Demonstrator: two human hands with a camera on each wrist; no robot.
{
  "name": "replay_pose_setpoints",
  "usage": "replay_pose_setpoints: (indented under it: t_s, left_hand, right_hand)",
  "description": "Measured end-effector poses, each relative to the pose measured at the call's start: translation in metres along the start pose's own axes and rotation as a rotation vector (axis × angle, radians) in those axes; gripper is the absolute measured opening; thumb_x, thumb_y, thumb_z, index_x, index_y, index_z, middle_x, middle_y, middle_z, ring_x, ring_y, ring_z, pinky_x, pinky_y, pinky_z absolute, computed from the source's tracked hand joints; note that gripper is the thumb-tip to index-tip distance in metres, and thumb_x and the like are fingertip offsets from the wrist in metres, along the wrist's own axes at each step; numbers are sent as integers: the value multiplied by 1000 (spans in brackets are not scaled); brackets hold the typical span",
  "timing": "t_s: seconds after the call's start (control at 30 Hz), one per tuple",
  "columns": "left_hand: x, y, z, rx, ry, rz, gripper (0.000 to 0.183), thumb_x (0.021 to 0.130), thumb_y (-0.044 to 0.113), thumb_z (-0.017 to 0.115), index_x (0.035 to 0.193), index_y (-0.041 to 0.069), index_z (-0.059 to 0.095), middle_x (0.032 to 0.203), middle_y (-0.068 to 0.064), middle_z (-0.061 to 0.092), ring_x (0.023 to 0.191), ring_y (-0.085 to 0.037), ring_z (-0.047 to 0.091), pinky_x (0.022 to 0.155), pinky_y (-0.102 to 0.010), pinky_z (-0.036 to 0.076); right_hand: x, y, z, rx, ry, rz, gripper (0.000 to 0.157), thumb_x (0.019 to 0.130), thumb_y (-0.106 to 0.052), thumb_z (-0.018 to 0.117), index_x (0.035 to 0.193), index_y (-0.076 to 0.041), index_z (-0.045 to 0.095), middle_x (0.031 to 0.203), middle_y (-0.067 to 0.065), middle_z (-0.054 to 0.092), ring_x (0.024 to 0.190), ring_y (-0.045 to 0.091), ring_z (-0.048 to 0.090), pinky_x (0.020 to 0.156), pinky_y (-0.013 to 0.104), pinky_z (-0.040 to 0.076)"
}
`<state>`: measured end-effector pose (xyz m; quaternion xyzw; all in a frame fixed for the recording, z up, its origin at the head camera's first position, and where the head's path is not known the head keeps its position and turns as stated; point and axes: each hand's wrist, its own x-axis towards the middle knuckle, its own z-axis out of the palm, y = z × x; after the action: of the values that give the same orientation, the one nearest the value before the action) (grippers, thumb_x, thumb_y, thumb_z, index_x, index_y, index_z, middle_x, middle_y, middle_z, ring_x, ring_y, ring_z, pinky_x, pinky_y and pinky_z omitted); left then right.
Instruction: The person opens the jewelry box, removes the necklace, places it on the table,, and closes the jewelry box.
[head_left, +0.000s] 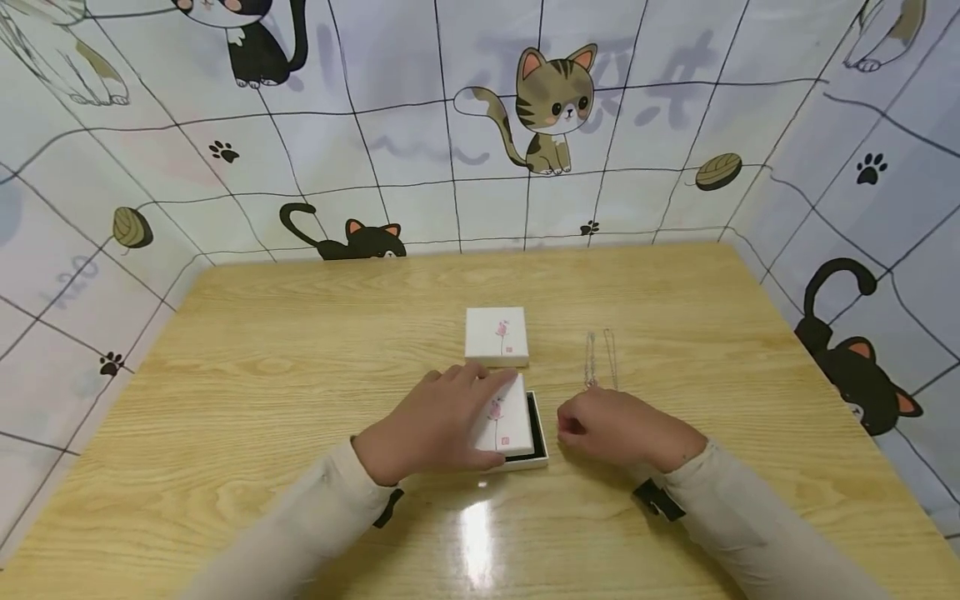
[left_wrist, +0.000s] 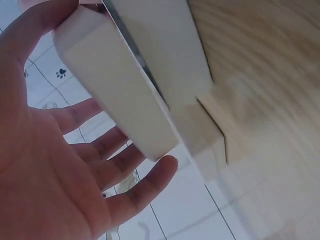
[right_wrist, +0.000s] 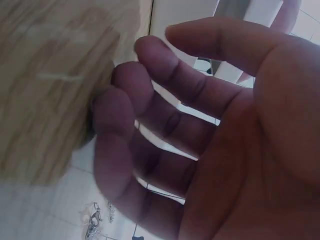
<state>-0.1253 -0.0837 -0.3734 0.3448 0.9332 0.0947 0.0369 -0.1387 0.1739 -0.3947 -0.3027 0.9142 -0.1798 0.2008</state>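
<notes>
My left hand (head_left: 442, 421) grips a white box lid (head_left: 513, 421) with a pink flower print, thumb at the near edge and fingers at the far one. Beneath the lid is its white box base (head_left: 525, 464), whose dark inside shows along the right and near edges. The left wrist view shows the lid (left_wrist: 110, 85) standing slightly tilted against the base (left_wrist: 165, 45). Just right of the box, my right hand (head_left: 622, 429) rests by the tabletop. Its fingers (right_wrist: 117, 107) are loosely curled, with nothing visible between them and the thumb.
Behind the held lid lies another white flower-printed box or lid (head_left: 487, 333). Two thin silver chains, a left one (head_left: 589, 358) and a right one (head_left: 612, 358), lie beyond my right hand. The wooden table (head_left: 300, 350) meets cat-patterned cloth (head_left: 480, 208) at the back and sides.
</notes>
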Motion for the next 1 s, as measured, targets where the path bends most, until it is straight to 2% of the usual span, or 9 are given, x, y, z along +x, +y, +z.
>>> replay_pose_setpoints:
  t_s: [0.07, 0.17, 0.33, 0.57, 0.83, 1.0]
  left_hand:
    - [4, 5, 2, -6, -17, -3, 97, 74, 61, 78, 153, 21, 38, 132, -6, 56, 114, -23, 59, 89, -45, 50]
    - [9, 9, 6, 0, -36, -7, 97, 75, 62, 78, 154, 23, 37, 131, -4, 56, 114, -20, 58, 89, -44, 49]
    - [14, 15, 12, 38, -49, 1, 95, 76, 61, 77, 154, 23, 37, 129, -4, 56, 112, -22, 59, 89, -44, 50]
    - [13, 17, 16, 24, -62, -2, 94, 76, 59, 78, 152, 22, 39, 128, -6, 56, 109, -22, 59, 87, -42, 50]
    - [10, 18, 18, -1, -113, -10, 96, 75, 60, 80, 153, 23, 38, 131, -6, 55, 111, -23, 59, 91, -44, 50]
    - [10, 16, 20, -3, -118, -3, 98, 74, 59, 81, 154, 23, 37, 133, -7, 54, 113, -25, 59, 94, -45, 50]
  right_hand:
    - [0, 1, -1, -3, -6, -1, 24, 94, -14, 64, 71, -18, 60, 65, -10, 49, 59, 4, 43, 56, 23, 38]
    - [0, 0, -3, -10, -17, 5, 23, 93, -15, 65, 72, -19, 60, 65, -9, 51, 59, 5, 44, 55, 23, 38]
    - [-1, -3, -5, -33, -23, 29, 24, 93, -16, 65, 70, -19, 59, 64, -9, 49, 57, 6, 43, 53, 24, 36]
    - [-1, -1, -2, -40, -15, 39, 24, 92, -16, 64, 69, -20, 58, 63, -10, 48, 57, 5, 43, 53, 23, 36]
    - [-1, 1, 5, -19, -17, 25, 25, 94, -16, 63, 70, -21, 59, 62, -10, 46, 56, 4, 42, 52, 23, 35]
    - [-1, 2, 5, -22, -12, 38, 24, 94, -16, 63, 70, -20, 60, 62, -9, 48, 56, 5, 43, 52, 23, 36]
